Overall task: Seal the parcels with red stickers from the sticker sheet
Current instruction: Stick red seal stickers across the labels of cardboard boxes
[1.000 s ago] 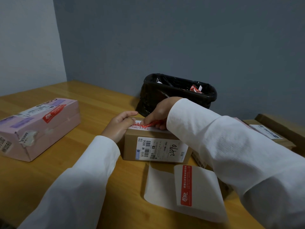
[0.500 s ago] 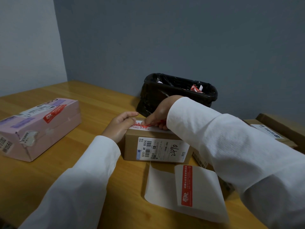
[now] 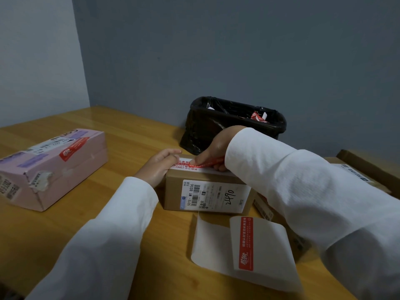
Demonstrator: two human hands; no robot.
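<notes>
A small brown parcel (image 3: pixel 173 191) with a white shipping label stands at the table's middle. My left hand (image 3: pixel 160 167) grips its left end. My right hand (image 3: pixel 216 146) sits on its top and pinches a red sticker (image 3: pixel 213 162), whose left part lies on the white-and-red tape along the top; my fingers hide the rest. The sticker sheet (image 3: pixel 266 252) lies curled in front of the parcel, with one red sticker (image 3: pixel 246 243) on it. At the left stands a pink parcel (image 3: pixel 65 167) with a red sticker (image 3: pixel 73 148) across its top edge.
A black-lined bin (image 3: pixel 216 124) with red and white scraps stands against the wall behind the parcel. More brown boxes (image 3: pixel 368 167) sit at the right, partly hidden by my right sleeve. Everything rests on a wooden table (image 3: pixel 129 131) set in the room's corner.
Both hands have stayed on the brown parcel. The red sticker under my right hand lies slightly flatter on the top than one second ago.
</notes>
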